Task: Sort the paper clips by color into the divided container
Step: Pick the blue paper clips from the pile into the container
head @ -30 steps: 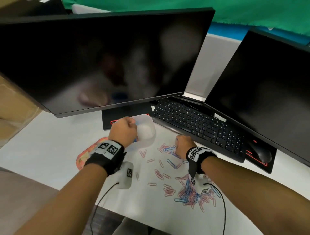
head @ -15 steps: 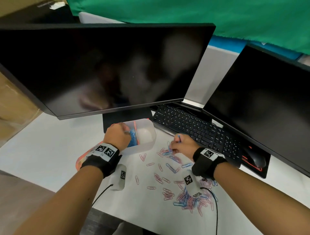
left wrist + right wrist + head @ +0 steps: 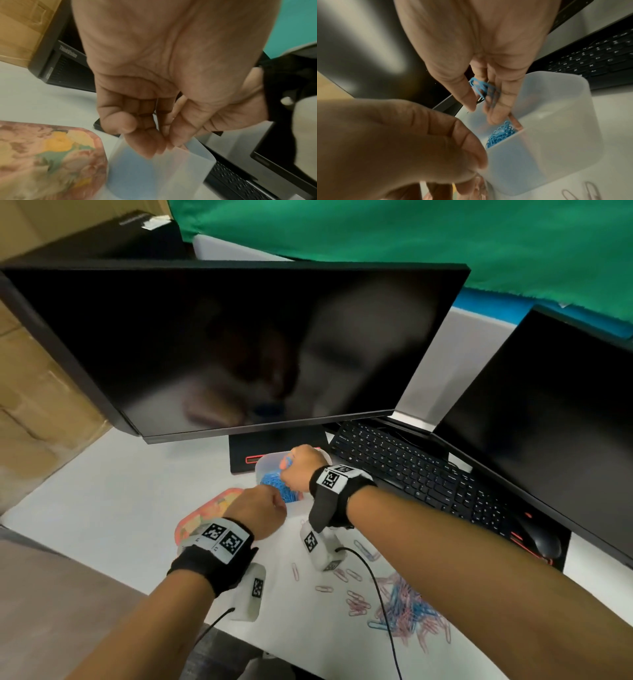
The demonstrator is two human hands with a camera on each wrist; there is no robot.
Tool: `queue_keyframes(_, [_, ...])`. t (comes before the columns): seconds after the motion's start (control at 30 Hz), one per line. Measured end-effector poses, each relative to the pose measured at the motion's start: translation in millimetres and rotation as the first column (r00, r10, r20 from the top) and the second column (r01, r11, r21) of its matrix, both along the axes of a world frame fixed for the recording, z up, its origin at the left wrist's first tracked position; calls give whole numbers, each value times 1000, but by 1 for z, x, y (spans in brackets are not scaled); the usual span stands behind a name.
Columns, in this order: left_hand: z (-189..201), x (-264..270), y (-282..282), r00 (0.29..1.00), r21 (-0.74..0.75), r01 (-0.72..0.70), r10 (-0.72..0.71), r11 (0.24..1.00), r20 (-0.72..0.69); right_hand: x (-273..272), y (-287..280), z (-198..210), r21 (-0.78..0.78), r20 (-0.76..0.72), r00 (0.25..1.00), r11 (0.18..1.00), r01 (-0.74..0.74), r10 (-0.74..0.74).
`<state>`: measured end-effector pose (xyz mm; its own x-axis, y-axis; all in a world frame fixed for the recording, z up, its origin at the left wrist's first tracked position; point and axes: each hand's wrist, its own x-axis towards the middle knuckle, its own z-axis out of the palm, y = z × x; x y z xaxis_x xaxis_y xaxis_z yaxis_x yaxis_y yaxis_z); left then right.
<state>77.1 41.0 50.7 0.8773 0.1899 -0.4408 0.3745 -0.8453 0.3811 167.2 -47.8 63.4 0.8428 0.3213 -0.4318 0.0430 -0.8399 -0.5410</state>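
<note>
Two hands meet over the frosted container [image 3: 270,462] that stands on the white desk [image 3: 102,501] in front of the big monitor's [image 3: 222,344] stand. The right hand [image 3: 301,465] hangs directly above the container's left compartment, palm toward the desk and fingers pointing down into it. Between its thumb and fingers it pinches a small bunch of blue clips [image 3: 479,86], just above the rim; they hang roughly lengthwise along the fingers, though blur hides their exact direction. Below them a heap of blue clips [image 3: 500,134] already fills that compartment, tangled every way. A reddish divider wall [image 3: 515,120] shows beside the fingertips, and the compartment to its right looks pale; I cannot tell what lies in it.

The left hand [image 3: 258,508] sits at the container's near left corner, its fingers curled loosely inward with the tips close to or touching the rim. It seems to hold nothing, but whether it presses on the wall I cannot tell. Both forearms reach forward from the near edge of the desk, the right one crossing in from the right.

A floral lid [image 3: 205,513] lies flat just left of the container. The unsorted pile of pink and blue clips [image 3: 407,611] is scattered near the desk's front edge, under the right forearm, well apart from the container. A black keyboard [image 3: 411,470] and a mouse [image 3: 541,539] lie to the right.
</note>
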Motion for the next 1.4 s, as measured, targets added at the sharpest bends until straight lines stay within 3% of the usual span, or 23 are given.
queue_keyframes(0.13, [-10, -2, -13, 997, -97, 64, -59, 993, 52, 1, -13, -2, 92, 18, 999, 995, 40, -42])
queue_keyframes(0.3, [-20, 3, -46, 966, -164, 252, -238, 954, 102, 3, -67, 1, 336, -195, 955, 899, 281, -225])
queue_keyframes(0.37, [-27, 7, -59, 938, -154, 339, -322, 928, 125, -3, -99, -1, 277, -149, 958, 919, 280, -247])
queue_keyframes(0.53, [-44, 16, -81, 866, -65, 495, -486, 867, 114, -27, -172, -36, -54, 16, 973, 972, 230, -230])
queue_keyframes(0.73, [-56, 8, -116, 664, 97, 742, -747, 663, 22, -59, -192, -68, -187, 8, 1000, 982, -12, 14])
queue_keyframes(0.8, [-61, 4, -123, 612, 164, 783, -790, 600, -33, -62, -191, -74, -203, 31, 999, 979, -14, 20])
queue_keyframes(0.93, [-66, 0, -121, 629, 231, 759, -777, 609, -21, -62, -197, -80, -195, 81, 996, 979, 55, -39])
queue_keyframes(1.17, [-66, 1, -117, 698, 188, 704, -716, 685, -6, -60, -202, -83, -204, 128, 990, 975, 92, -67])
queue_keyframes(1.3, [-66, 1, -114, 760, 91, 643, -649, 760, 45, -54, -192, -86, -218, 154, 986, 971, 98, -65])
queue_keyframes(1.4, [-67, 2, -108, 853, -67, 519, -512, 852, 99, -53, -188, -87, -239, 144, 987, 966, 102, -69])
